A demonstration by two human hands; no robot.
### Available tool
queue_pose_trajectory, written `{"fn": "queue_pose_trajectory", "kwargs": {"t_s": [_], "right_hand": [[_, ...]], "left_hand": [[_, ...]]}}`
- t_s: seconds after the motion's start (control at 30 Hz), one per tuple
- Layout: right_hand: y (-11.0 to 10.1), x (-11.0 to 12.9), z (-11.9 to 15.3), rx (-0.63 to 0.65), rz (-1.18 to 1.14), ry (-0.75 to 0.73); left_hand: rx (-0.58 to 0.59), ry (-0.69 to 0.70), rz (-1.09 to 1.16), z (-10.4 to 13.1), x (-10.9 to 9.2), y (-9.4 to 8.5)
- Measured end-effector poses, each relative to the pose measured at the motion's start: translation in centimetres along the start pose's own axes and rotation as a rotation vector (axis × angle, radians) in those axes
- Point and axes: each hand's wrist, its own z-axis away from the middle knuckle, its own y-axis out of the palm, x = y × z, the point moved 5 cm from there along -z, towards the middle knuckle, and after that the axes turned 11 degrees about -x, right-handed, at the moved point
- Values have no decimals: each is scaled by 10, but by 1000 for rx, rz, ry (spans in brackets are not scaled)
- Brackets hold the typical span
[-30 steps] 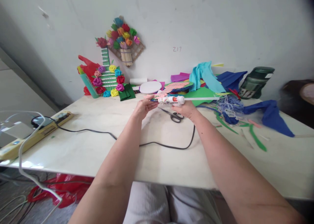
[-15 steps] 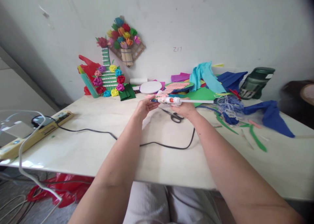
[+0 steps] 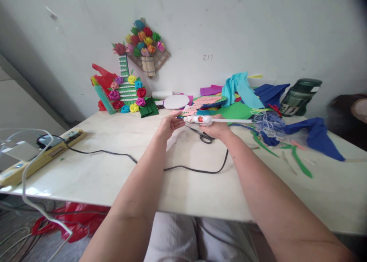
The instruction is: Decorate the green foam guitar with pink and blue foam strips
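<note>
Glue gun [image 3: 197, 119], white with a red-orange patch, is lying in the right hand above the middle of the table [image 3: 114, 178], as the head view is showing. Its long axis is running nearly level across the view, its front end pointing left toward the left hand and its rear end facing right. Out of the rear a long white glue stick [image 3: 232, 120] is extending along almost the same line, dipping very slightly as it is reaching rightward toward a tangle of pale string [image 3: 269, 125]. The right hand [image 3: 216, 129] is closing around the gun from behind and below, its fingers partly hidden by the body. The left hand [image 3: 171, 125] is holding the near end of a pink woven piece [image 3: 204, 102] between thumb and fingers, the thumb lying on top and the fingers stretching out almost straight just beside the gun's front; the exact contact is too small to tell. Black-handled scissors [image 3: 206, 138] are lying on the table just below the right hand in the view. A black cord [image 3: 195, 170] is curving over the tabletop toward the right hand. Behind the hands, a white oval disc [image 3: 176, 102] and a green sheet [image 3: 235, 112] are resting near the wall [image 3: 189, 32].
</note>
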Motion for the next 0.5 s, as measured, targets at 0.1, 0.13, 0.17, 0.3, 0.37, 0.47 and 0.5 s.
{"fn": "queue_pose_trajectory", "kwargs": {"t_s": [0.1, 0.13, 0.17, 0.3, 0.37, 0.47, 0.5], "right_hand": [[1, 0, 2, -6, 54, 21], [2, 0, 2, -5, 61, 22], [2, 0, 2, -4, 67, 20], [3, 1, 1, -5, 88, 5], [3, 1, 1, -1, 100, -2], [2, 3, 2, 1, 113, -16], [1, 4, 2, -2, 118, -21]], "left_hand": [[7, -5, 4, -2, 1, 0], [10, -5, 7, -2, 1, 0], [11, -6, 10, -2, 1, 0], [0, -10, 12, 0, 0, 1], [-6, -13, 8, 2, -1, 1], [-6, -10, 8, 2, -1, 2], [-5, -9, 8, 2, -1, 2]]}}
